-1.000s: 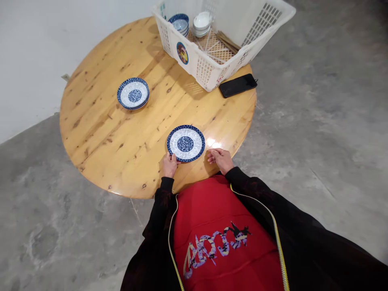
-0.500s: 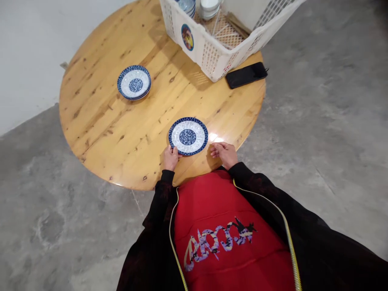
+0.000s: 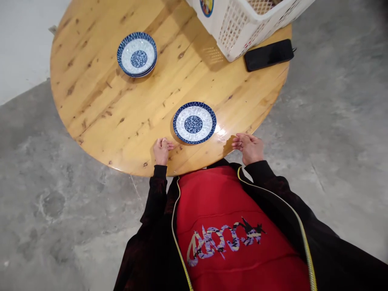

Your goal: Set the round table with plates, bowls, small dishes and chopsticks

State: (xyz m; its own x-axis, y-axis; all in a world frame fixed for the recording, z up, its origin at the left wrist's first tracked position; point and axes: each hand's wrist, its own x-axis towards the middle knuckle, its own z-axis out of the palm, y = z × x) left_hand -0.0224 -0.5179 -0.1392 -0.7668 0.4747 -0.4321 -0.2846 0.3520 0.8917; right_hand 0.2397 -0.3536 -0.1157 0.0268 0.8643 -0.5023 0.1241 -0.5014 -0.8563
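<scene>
Round blue-and-white ceramic plate [image 3: 194,123]: there, ahead, between your hands.
Left hand [image 3: 163,151]: nearer, just off its rim, grip loosely spread, empty.
Right hand [image 3: 248,147]: farther, likewise spread, empty.

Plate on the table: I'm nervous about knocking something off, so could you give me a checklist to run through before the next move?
1. Plate resting flat on the table, inside its edge: ok.
2. Left hand apart from the plate, nothing seen in its grip: ok.
3. Right hand apart from the plate, nothing seen in its grip: ok.
4. Stack of blue-and-white dishes standing apart from the plate: ok.
5. Phone well in from the table's edge: not ok; one end lies right at it.
6. Basket contents steady: cannot tell; most of the inside is out of frame.
</scene>
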